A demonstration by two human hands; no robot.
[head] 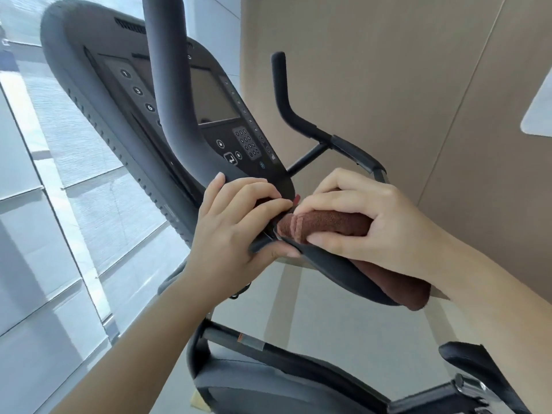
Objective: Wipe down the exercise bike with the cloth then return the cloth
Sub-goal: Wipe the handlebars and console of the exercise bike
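Observation:
The black exercise bike fills the view, its console (pixel 167 115) with screen and buttons tilted at upper left. A brown cloth (pixel 331 227) is wrapped around the near handlebar (pixel 337 268) just below the console. My right hand (pixel 367 222) presses the cloth onto that bar, fingers curled over it. Beside it, touching the cloth's left end, my left hand (pixel 236 228) grips the handlebar at the console's lower edge. The cloth's tail (pixel 409 289) hangs out under my right wrist.
A tall curved handlebar (pixel 167 73) rises in front of the console, and another grip (pixel 286 97) stands at the back right. The bike frame (pixel 268 351) and a pedal (pixel 475 380) lie below. Glass windows are to the left, a beige wall to the right.

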